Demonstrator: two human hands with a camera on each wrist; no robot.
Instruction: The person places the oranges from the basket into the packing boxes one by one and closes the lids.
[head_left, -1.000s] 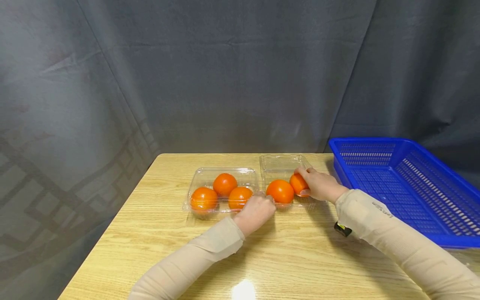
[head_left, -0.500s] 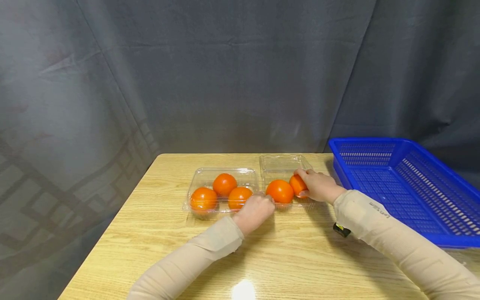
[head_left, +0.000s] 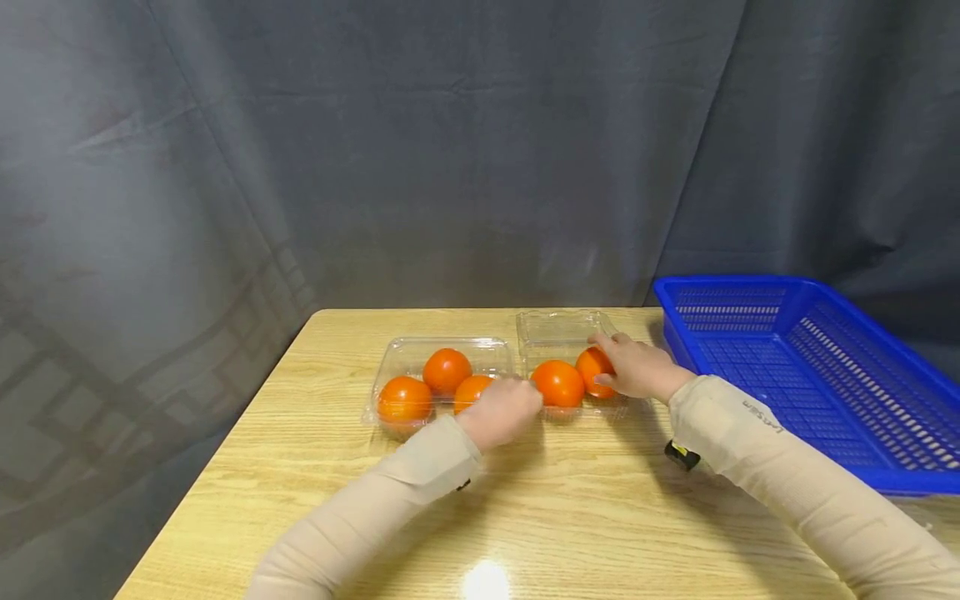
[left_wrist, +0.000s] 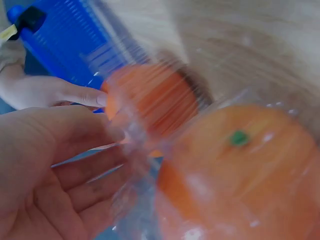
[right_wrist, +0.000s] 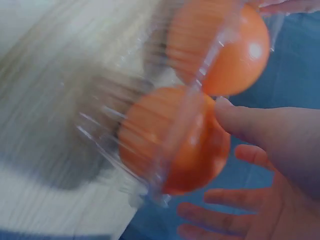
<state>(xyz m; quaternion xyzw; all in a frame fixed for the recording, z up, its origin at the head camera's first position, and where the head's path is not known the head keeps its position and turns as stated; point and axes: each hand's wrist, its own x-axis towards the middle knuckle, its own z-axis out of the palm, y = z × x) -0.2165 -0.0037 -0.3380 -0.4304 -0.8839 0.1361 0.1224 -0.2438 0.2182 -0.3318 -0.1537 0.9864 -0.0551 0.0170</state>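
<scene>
Two oranges sit in the right-hand clear plastic clamshell box, whose raised lid stands behind them. My right hand is at the right orange; in the right wrist view its thumb tip meets the fruit's edge while the other fingers spread out straight. My left hand is between the two boxes, just left of the other orange. Its fingers look extended beside the blurred plastic edge. The left clamshell box holds three oranges, one partly hidden by my left hand.
A large blue plastic basket stands at the right, beyond my right forearm. Both boxes lie on a light wooden table. Behind the table hangs a dark grey curtain.
My left hand has drawn back slightly to the left from the gap between the boxes. The right hand's fingers have loosened on the right orange, which now shows more.
</scene>
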